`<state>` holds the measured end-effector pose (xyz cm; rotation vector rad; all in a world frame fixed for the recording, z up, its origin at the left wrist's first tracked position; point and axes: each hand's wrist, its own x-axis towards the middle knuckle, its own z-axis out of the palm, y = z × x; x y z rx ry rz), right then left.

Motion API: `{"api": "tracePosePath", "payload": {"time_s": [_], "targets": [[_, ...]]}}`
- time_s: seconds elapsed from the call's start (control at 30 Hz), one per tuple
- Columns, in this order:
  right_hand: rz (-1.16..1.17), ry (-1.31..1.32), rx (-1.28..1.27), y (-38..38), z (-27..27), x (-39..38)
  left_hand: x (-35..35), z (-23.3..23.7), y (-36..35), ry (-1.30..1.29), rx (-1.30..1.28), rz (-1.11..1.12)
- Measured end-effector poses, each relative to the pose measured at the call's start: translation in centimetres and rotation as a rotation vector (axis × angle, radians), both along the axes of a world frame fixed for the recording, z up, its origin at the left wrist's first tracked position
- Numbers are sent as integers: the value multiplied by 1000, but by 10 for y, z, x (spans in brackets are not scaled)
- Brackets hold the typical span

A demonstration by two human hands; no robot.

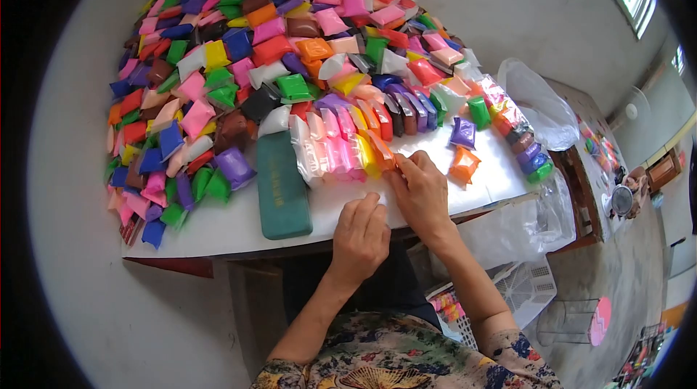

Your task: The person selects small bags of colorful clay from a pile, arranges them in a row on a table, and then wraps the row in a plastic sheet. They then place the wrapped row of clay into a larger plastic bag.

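Observation:
My right hand (422, 197) pinches an orange packet (382, 151) at the front end of a row of small, soft, plastic-wrapped packets. Just left of it, my left hand (361, 235) is closed with curled fingers over the table's front edge; anything inside it is hidden. The front row runs from white packets (303, 153) through pink packets (337, 155) to a yellow packet (367, 157) beside the orange one. Behind it stands another row with red, brown and purple packets (408, 113). A dark green case (283, 189) lies at the left end of the rows.
A large heap of coloured packets (239, 48) covers the back and left of the white table (210, 240). Loose purple (462, 133) and orange packets (465, 165) lie at right, near a bagged stack (524, 144). Clear plastic bags (523, 222) hang beyond the edge; a white basket (526, 287) stands below.

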<state>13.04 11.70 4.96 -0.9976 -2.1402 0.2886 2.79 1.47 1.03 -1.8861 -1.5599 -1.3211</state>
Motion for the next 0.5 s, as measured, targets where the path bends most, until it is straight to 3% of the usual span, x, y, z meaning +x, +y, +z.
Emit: {"api": "tracePosePath", "payload": {"time_s": [0.5], "targets": [[43, -97, 66, 4, 0, -7, -2, 5, -4, -49, -44, -47]]}}
